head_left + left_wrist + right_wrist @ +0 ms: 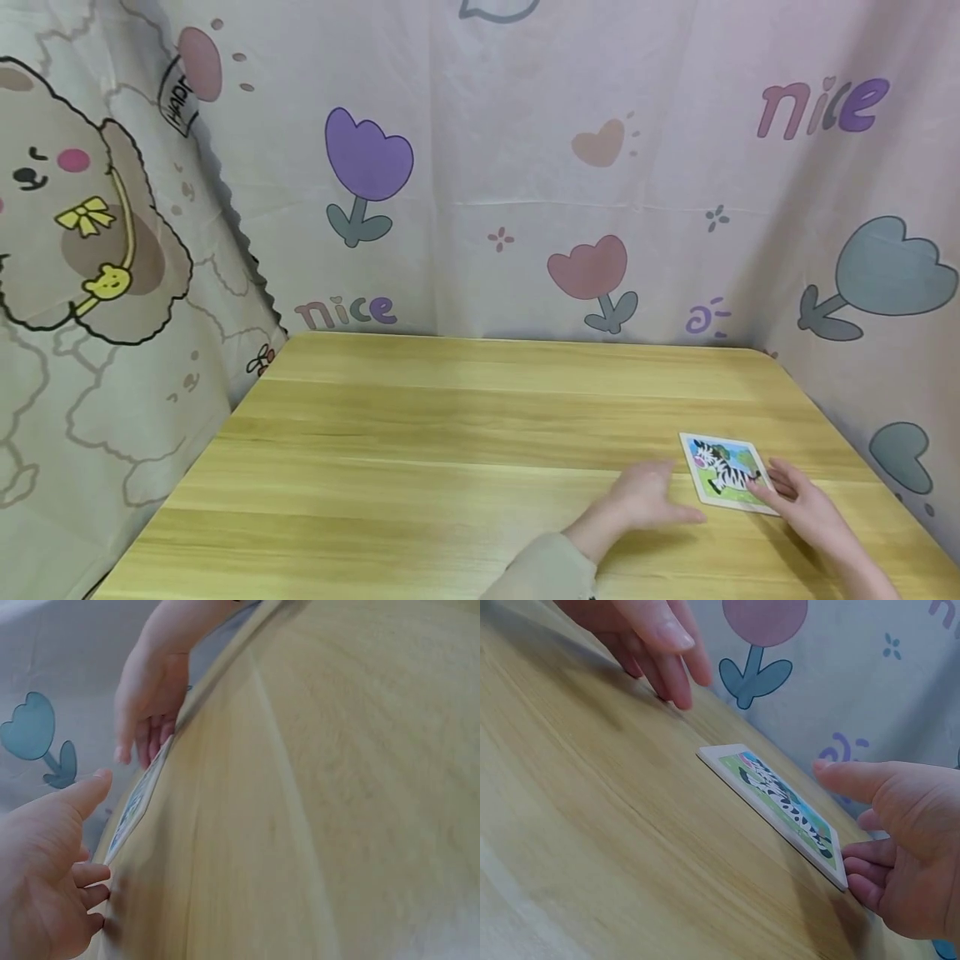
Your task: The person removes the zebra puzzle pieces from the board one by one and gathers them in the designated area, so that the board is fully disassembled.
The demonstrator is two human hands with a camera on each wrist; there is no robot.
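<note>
A thin square picture board (725, 473) with a zebra on green grass and a white border lies at the right side of the wooden table. My right hand (808, 510) is at its right edge. In the right wrist view, the fingertips (864, 881) of that hand meet the edge of the board (780, 806), while its thumb stands raised apart from it. To the left of the board is my left hand (647, 497), thumb and fingers spread, holding nothing. The left wrist view shows the board (139, 802) nearly edge-on between the left hand (49, 877) and the right hand (154, 694).
The wood-grain table (420, 467) spreads out to the left of the hands. Behind it hangs a pale curtain (480, 125) printed with tulips, hearts and words. More printed cloth (82, 400) lines the left side, with a cartoon animal on it.
</note>
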